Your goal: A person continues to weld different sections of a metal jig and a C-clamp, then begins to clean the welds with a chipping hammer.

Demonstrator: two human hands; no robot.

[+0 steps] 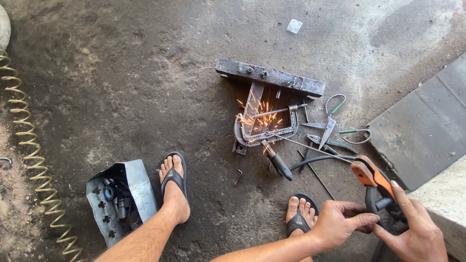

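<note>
Both hands were at lower right, closed around the same tool. Left hand (340, 221) had its fingers curled and thumb extended onto the black handle of the electrode holder (376, 187). Right hand (417, 230) gripped the holder from the other side, index finger laid up along the handle. Holder had orange jaws on a black body; a thin welding rod (310, 145) ran from it up-left to the workpiece.

Left to right on the floor:
- Coiled yellow hose (29, 145) ran down the far left edge.
- Bent sheet-metal tray (124, 199) with club-shaped cutouts, small dark parts inside, sat just left of the left foot.
- Left foot (174, 187) in a black flip-flop, flat on the concrete floor (121, 73).
- Small hex key (238, 176) lay between the feet.
- Metal workpiece (267, 106) at centre: a rusty bar across the top, a flat strip coming down from it, a curved frame at the bottom. Sparks (257, 119) flew at the frame where the rod tip touched.
- Black-handled tool (277, 162) lay just below the frame, with a black cable (315, 159) leading right.
- Right foot (300, 216) in a black flip-flop, just beside the left hand.
- Scissors (332, 123) with green-wrapped handles, right of the workpiece; pliers (330, 144) just beneath them.
- Dark slab (422, 126) at far right, with a pale ledge (449, 194) next to the right hand.
- Small white scrap (294, 25) up top, well apart from the rest.
</note>
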